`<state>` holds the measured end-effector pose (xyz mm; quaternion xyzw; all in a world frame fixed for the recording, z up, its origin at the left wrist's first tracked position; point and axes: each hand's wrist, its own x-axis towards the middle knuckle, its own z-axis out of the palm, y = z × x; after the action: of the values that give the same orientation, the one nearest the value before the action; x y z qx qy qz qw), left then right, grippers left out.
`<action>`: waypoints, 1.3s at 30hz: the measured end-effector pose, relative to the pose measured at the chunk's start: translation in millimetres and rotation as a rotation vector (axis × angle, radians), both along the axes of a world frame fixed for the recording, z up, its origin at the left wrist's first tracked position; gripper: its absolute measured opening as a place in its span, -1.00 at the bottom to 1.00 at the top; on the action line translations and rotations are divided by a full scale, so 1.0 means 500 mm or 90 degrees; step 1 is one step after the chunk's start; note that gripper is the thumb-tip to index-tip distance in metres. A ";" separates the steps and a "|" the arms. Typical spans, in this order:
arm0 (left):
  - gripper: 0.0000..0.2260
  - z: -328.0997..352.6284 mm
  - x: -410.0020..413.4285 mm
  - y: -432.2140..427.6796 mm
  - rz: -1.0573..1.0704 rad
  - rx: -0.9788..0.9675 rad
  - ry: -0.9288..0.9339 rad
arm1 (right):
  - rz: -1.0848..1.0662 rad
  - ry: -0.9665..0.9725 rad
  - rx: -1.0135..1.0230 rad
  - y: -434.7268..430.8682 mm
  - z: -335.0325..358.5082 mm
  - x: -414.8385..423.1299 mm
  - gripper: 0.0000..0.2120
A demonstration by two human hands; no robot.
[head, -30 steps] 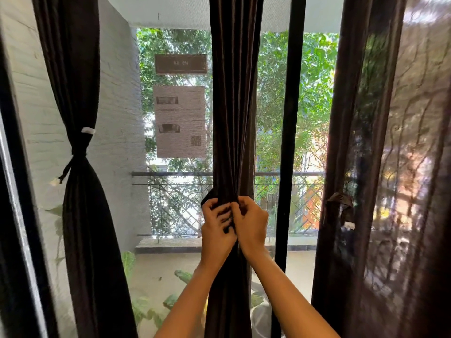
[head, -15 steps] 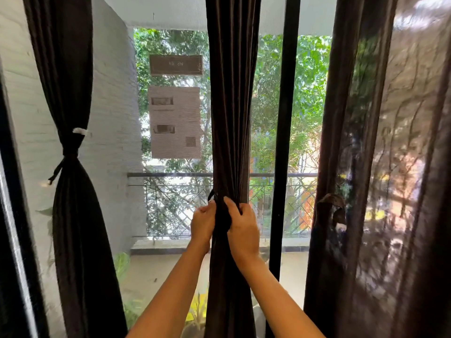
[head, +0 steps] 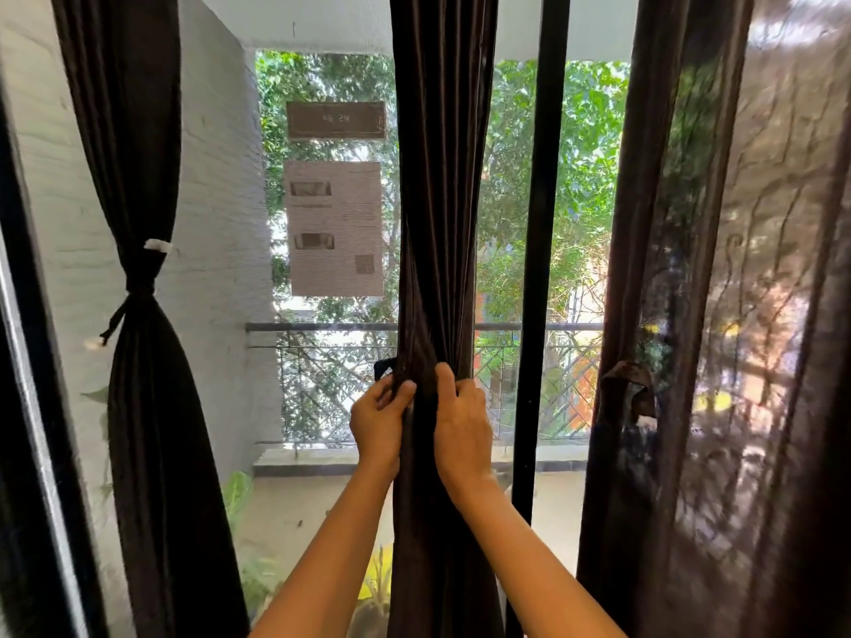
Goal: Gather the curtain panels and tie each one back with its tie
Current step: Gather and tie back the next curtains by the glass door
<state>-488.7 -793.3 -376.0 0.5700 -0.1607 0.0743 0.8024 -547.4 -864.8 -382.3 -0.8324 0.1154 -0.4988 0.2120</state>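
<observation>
Left hand [head: 377,421] and right hand [head: 463,425] clamp the upright dark-brown fabric curtain panel [head: 442,200], black tie strap [head: 384,368] just left.

This looks like a room in a home, seen from inside at a glazed balcony opening. Dark brown floor-length drapes hang across it: the left curtain panel [head: 138,407] at the left of the frame, the middle curtain panel [head: 442,177] in the centre, the sheer right curtain panel [head: 737,315] at the right. A black frame upright [head: 543,223] divides the glass right of centre. Beyond, mid-frame, runs a metal balcony railing [head: 322,327], with a white brick wall [head: 216,223] at left, green trees [head: 585,154] behind and plant leaves [head: 237,492] low down. Paper sheets [head: 334,227] are stuck to the glass, upper centre-left.
</observation>
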 end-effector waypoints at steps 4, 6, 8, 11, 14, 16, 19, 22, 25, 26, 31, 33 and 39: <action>-0.74 0.000 -0.027 -0.009 0.115 0.035 -0.047 | -0.013 -0.008 0.022 0.008 0.008 -0.015 -0.50; -0.75 -0.005 -0.038 -0.015 0.127 0.053 -0.082 | 0.012 -0.011 0.070 0.012 0.007 -0.018 -0.53; -0.80 -0.009 -0.047 -0.017 0.129 0.084 -0.126 | 0.037 -0.031 0.095 0.015 0.009 -0.018 -0.56; -0.87 -0.012 -0.062 -0.014 0.126 0.126 -0.192 | 0.046 -0.063 0.103 0.013 0.008 -0.019 -0.61; -0.79 -0.013 -0.066 -0.008 0.114 0.138 -0.229 | 0.066 -0.066 0.136 0.012 0.004 -0.018 -0.64; -0.76 -0.018 -0.063 -0.003 0.102 0.149 -0.249 | 0.085 -0.072 0.146 0.014 0.003 -0.018 -0.64; -0.79 -0.026 -0.055 0.005 0.114 0.190 -0.282 | 0.112 -0.084 0.170 0.015 0.003 -0.018 -0.64; -0.79 -0.030 -0.048 0.014 0.122 0.235 -0.314 | 0.132 -0.084 0.187 0.024 0.005 -0.017 -0.63; -0.72 -0.032 -0.048 0.028 0.074 0.291 -0.343 | 0.128 -0.072 0.178 0.030 0.005 -0.018 -0.60; -0.68 -0.033 -0.049 0.034 0.038 0.314 -0.343 | 0.127 -0.067 0.179 0.029 0.004 -0.020 -0.59; -0.64 -0.020 -0.057 0.055 -0.137 0.295 -0.229 | 0.135 -0.061 0.154 0.028 0.004 -0.028 -0.62; -0.69 -0.004 -0.061 0.061 -0.137 0.249 -0.186 | 0.156 -0.070 0.167 0.032 0.000 -0.029 -0.62; -0.86 0.016 -0.087 0.055 0.011 0.252 -0.188 | 0.232 -0.116 0.262 0.056 -0.027 -0.050 -0.64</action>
<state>-532.3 -765.9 -368.2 0.7001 -0.2831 0.1307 0.6424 -572.3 -836.7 -395.8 -0.7309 0.0433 -0.4914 0.4716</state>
